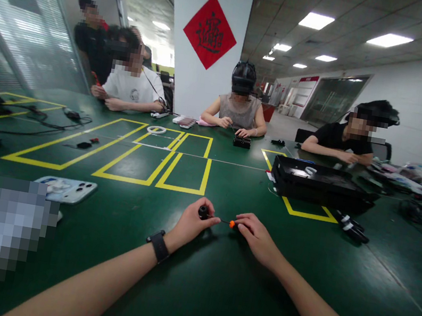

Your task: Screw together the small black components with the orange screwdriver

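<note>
While the left hand (191,223) pinches a black knob (204,212), right fingers (247,223) grip the orange-tipped tool (231,224) lying level between them above the desk (213,288).

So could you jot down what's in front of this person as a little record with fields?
left hand: left hand pinches a small black round part
right hand: right hand holds a small tool with an orange handle, its thin tip toward the part
surface: green table marked with yellow tape boxes
nearby: phone at left, black tray at right
others: three people seated across the table
</note>
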`<state>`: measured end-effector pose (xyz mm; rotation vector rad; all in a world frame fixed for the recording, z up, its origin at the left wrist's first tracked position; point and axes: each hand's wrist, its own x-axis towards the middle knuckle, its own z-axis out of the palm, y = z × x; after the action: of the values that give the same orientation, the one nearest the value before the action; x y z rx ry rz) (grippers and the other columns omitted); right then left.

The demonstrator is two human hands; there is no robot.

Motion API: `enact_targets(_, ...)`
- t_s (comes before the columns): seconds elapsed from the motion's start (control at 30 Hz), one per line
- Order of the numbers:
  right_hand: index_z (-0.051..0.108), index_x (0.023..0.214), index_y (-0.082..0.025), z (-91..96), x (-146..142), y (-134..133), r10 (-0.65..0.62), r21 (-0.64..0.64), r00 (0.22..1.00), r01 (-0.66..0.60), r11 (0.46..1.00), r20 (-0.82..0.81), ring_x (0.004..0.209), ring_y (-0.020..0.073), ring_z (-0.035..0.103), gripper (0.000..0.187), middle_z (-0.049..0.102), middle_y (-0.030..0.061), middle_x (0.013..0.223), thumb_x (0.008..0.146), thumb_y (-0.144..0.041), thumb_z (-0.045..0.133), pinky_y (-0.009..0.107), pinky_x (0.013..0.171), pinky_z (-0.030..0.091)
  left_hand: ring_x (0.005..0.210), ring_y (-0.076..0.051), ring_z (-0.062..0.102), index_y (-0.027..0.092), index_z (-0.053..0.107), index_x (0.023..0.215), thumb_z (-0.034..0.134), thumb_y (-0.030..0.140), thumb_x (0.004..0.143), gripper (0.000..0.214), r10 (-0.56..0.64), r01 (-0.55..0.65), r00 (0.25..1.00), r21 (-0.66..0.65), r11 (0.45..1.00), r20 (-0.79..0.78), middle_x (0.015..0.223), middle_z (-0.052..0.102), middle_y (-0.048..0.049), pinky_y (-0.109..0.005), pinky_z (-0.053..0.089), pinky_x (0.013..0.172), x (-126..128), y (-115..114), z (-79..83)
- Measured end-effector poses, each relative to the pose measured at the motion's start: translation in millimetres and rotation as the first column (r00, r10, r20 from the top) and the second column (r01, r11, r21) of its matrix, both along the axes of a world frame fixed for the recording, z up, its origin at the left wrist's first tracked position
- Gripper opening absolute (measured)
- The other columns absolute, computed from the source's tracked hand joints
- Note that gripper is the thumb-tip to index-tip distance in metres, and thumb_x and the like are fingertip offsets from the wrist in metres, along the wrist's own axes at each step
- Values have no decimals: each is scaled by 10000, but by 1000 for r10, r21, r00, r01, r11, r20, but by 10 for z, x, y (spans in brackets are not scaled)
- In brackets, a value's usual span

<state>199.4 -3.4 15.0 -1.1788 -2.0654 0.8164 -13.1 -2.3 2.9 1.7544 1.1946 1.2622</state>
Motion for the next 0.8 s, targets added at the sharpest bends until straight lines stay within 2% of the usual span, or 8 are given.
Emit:
enact_targets(0.07,611,923,-202,16,-3,-13,17,22,999,-18,1000,40,988,173,509,194,559,52,1016,857,-242,433,344,899,381,627,-95,505,163,504,752,660,292,676,216,-1,1,1000,1,1000,4,694,541,34,-213,401,599,-1,-3,5)
enact_targets(0.23,555,948,-207,25,-22,-51,-12,24,1000,12,1000,11,879,153,537,164,579,17,935,787,-200,528,314,810,415,610,-93,505,164,504,747,696,306,635,264,0,0,1000,-15,1000,8,685,543,37,-210,403,584,-2,2,-1)
enact_targets(0.8,551,915,-191,31,-8,-43,-20,26,1000,20,999,-11,843,140,546,142,585,10,901,776,-180,523,304,785,420,628,-102,519,164,501,762,672,354,654,277,10,-9,1000,-37,999,21,703,548,28,-227,412,604,-4,3,-6)
